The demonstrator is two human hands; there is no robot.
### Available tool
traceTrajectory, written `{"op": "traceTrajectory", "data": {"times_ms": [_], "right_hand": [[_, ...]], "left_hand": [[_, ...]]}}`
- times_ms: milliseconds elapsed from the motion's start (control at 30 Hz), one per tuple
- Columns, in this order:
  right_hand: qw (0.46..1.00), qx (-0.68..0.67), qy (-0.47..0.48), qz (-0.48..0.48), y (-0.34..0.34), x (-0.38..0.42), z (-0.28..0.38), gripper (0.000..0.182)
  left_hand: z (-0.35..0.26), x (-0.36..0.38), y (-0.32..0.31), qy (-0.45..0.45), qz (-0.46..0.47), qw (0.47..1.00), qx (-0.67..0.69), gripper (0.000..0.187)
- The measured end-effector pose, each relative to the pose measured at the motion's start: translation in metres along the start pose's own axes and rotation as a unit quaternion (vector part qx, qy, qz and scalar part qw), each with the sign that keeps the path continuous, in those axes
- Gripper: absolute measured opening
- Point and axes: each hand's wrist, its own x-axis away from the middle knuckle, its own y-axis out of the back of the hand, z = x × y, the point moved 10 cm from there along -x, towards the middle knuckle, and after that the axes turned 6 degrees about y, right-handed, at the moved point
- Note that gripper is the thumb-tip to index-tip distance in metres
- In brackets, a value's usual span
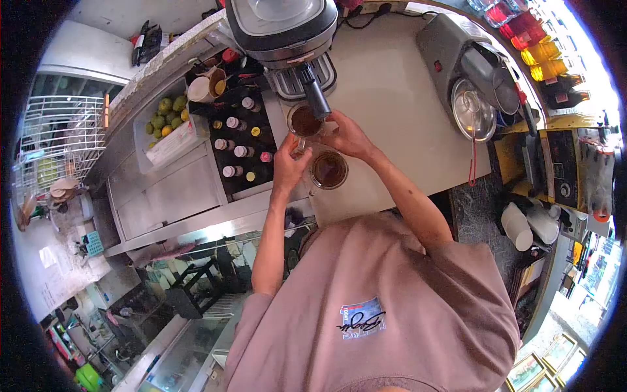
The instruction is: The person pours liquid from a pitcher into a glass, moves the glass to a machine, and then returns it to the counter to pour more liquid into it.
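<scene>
A clear glass mug [305,121] of dark brown liquid is up beside the coffee machine's black portafilter handle [316,98]. My left hand [290,163] is closed round the mug's handle. From the other side, my right hand [348,136] has its fingers against the same mug, close to the portafilter handle. Just below my hands, a second glass mug [329,170] with dark liquid stands on the counter. The espresso machine [282,32] is above, its drip tray partly hidden behind the mug.
Left of my hands is a black rack [243,134] of capped bottles. A plastic tub [157,140] of green and yellow citrus fruit sits further left. At the right are a grey appliance [444,55] and a metal strainer [473,108] on the pale counter [392,85].
</scene>
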Motion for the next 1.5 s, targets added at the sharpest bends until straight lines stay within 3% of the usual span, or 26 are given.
{"op": "traceTrajectory", "data": {"times_ms": [67,233,300,400,533,600,833,1033,1100,1133,1233,1300,1333,1400,1433,1500], "right_hand": [[0.997,0.002,0.066,-0.041,0.007,0.001,0.011,0.061],[0.997,0.001,0.047,-0.055,0.013,0.003,0.018,0.063],[0.996,0.013,0.057,-0.062,0.013,0.003,0.015,0.064],[0.997,0.028,0.043,-0.062,0.011,0.003,0.011,0.066],[0.998,0.020,0.019,-0.060,0.008,0.004,0.004,0.065],[0.998,0.015,0.026,-0.064,0.007,0.007,0.003,0.065],[0.996,0.024,0.045,-0.068,0.003,0.012,-0.005,0.063],[0.994,-0.006,0.057,-0.093,0.005,0.029,-0.012,0.053],[0.993,-0.022,0.049,-0.108,0.005,0.039,-0.028,0.049],[0.992,-0.035,0.035,-0.116,0.007,0.045,-0.034,0.048],[0.992,-0.048,0.015,-0.118,0.007,0.068,-0.044,0.046],[0.993,-0.049,0.012,-0.111,0.006,0.081,-0.043,0.047],[0.996,-0.021,0.043,-0.074,0.003,0.087,-0.030,0.052],[0.997,0.005,0.073,-0.036,-0.001,0.098,-0.008,0.057],[0.996,0.020,0.085,-0.028,-0.001,0.104,0.004,0.060],[0.995,0.031,0.094,-0.017,-0.007,0.110,0.008,0.064]], "left_hand": [[-0.006,-0.005,-0.001,-0.001,0.017,1.000,0.013,0.061],[-0.012,-0.016,0.003,-0.043,0.037,0.998,0.022,0.057],[-0.015,-0.018,0.006,-0.035,0.034,0.999,-0.014,0.042],[-0.022,-0.019,0.008,-0.021,0.049,0.997,-0.055,0.052],[-0.023,-0.022,0.010,-0.008,0.047,0.994,-0.099,0.048],[-0.032,-0.020,0.010,-0.055,0.031,0.997,-0.033,0.029],[-0.021,-0.026,0.009,-0.060,0.041,0.994,-0.081,0.031],[-0.008,-0.011,0.004,0.006,0.058,0.996,-0.070,0.050],[0.000,-0.003,0.004,-0.050,0.052,0.983,0.169,0.057],[0.005,0.001,0.001,-0.050,0.056,0.983,0.169,0.057],[0.032,0.021,0.008,-0.041,-0.002,0.991,0.125,0.062],[0.047,0.038,0.014,-0.046,-0.043,0.998,-0.013,0.063],[0.035,0.052,0.013,-0.045,-0.043,0.998,-0.014,0.063],[0.041,0.079,-0.009,0.107,0.029,0.991,0.076,0.061],[0.041,0.090,-0.012,0.108,0.028,0.991,0.076,0.061],[0.017,0.110,-0.019,-0.033,0.022,0.996,-0.083,0.060]]}}
